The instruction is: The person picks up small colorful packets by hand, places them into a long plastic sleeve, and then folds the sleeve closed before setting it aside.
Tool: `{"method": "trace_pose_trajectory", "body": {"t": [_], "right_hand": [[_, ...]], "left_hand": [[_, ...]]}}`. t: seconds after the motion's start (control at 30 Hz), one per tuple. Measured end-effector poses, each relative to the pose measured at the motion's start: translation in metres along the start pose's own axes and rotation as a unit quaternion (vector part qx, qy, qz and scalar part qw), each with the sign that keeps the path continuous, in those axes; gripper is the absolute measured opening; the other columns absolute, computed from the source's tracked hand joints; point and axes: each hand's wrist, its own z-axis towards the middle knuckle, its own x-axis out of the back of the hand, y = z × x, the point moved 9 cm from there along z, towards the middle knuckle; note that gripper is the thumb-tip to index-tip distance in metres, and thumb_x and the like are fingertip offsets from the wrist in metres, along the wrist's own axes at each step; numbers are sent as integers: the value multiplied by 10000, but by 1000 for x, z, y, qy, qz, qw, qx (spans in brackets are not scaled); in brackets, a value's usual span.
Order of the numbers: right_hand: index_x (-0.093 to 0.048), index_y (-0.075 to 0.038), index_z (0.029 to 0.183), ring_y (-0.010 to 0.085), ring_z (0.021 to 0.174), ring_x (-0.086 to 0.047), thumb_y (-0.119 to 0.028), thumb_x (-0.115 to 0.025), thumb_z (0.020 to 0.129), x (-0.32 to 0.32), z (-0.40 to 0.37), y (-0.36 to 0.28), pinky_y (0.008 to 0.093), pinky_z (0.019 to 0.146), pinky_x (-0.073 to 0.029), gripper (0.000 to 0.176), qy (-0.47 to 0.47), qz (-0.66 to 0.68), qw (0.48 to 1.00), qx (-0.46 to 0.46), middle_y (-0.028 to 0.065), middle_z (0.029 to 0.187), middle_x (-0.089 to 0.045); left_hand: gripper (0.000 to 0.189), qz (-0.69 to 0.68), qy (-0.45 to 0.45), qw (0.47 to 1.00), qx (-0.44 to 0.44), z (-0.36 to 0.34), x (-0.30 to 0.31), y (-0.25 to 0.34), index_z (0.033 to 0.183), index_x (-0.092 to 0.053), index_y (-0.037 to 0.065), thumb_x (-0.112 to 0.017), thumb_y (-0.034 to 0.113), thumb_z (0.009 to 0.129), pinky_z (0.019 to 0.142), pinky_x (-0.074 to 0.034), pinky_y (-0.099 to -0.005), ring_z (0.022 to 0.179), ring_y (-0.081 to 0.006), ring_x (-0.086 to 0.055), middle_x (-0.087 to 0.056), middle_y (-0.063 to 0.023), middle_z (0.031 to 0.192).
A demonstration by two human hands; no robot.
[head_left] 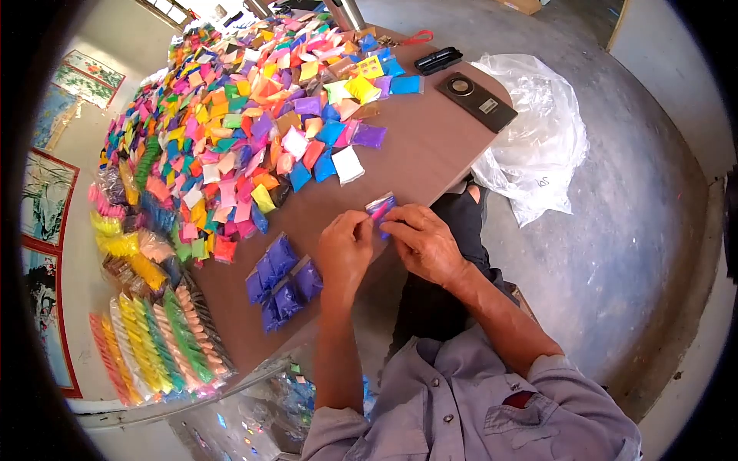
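Note:
Between my two hands, just over the table's near edge, is a small clear packet with purple and pink in it. My left hand pinches its left side, fingers closed. On the other side my right hand grips the packet with thumb and fingertips. Left of my left wrist, several purple packets lie together in rows on the brown table. A white packet and a purple packet lie beyond my hands at the border of a large heap.
A heap of many-coloured packets covers the table's far left. Long bags of coloured pieces line its left end. A black phone and a black case sit near the right edge. A clear plastic bag lies beyond it.

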Motion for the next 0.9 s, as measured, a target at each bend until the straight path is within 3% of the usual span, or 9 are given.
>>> {"method": "trace_pose_trajectory", "body": {"t": [0.03,0.17,0.23,0.37,0.43,0.53,0.67,0.73,0.9], "right_hand": [[-753,-37,1160,384,1175,-666,63,-756,783,0,0,0,457,1020,-558,390,3,0,1000,-1,144,1249,-696],[-749,-37,1157,396,1165,-665,36,-776,800,2,3,0,467,1012,-559,365,0,7,999,-31,153,1250,-695],[-744,-37,1151,401,1180,-664,-2,-795,818,8,9,-2,470,1020,-557,339,17,-6,998,-67,163,1253,-693],[-774,-53,1112,385,1149,-691,-17,-844,799,7,10,-2,464,992,-573,323,38,-9,999,-36,159,1221,-712],[-768,-36,1102,389,1150,-692,-15,-825,822,5,10,-5,469,1006,-570,287,29,-18,999,-15,165,1210,-717],[-765,-18,1083,387,1138,-694,-8,-807,843,4,9,-1,469,1001,-571,243,32,-21,999,-27,165,1178,-724],[-761,4,1073,392,1117,-694,-32,-786,867,2,8,4,462,1015,-563,211,43,-22,998,-44,173,1160,-723],[-760,8,1079,387,1085,-692,-39,-779,875,2,12,2,463,993,-566,210,42,-35,997,-55,171,1149,-722],[-772,1,1063,385,1068,-697,-26,-782,874,3,15,-2,460,963,-570,191,38,-42,997,-52,165,1149,-728]], "left_hand": [[46,34,18,998,-48,-2,0,2,939,-714,25,-747,57,931,684,-549,-409,729,-331,-709,-712,-176,826],[50,58,30,998,-3,-5,8,-10,947,-715,24,-749,60,939,676,-552,-395,718,-304,-719,-719,-175,830],[40,-22,30,999,13,-12,10,3,966,-734,-10,-735,25,948,661,-530,-333,669,-167,-653,-707,-120,784],[47,-49,18,998,22,-23,-4,-9,952,-726,-16,-733,30,955,660,-528,-332,672,-165,-653,-702,-123,780],[58,27,49,998,-9,-18,5,-8,937,-707,12,-731,56,966,659,-538,-378,673,-280,-687,-698,-168,796],[73,2,68,998,15,-17,13,-7,921,-697,9,-722,54,973,653,-537,-379,669,-284,-682,-692,-175,792],[61,-71,55,995,44,-36,7,5,972,-726,1,-725,59,992,655,-521,-322,666,-173,-648,-685,-138,764],[62,-22,60,998,15,-45,3,9,940,-672,16,-709,43,982,632,-522,-388,670,-297,-675,-676,-177,789],[60,99,84,992,1,-42,14,4,957,-667,27,-725,17,969,642,-531,-403,666,-296,-670,-674,-173,801]]}}
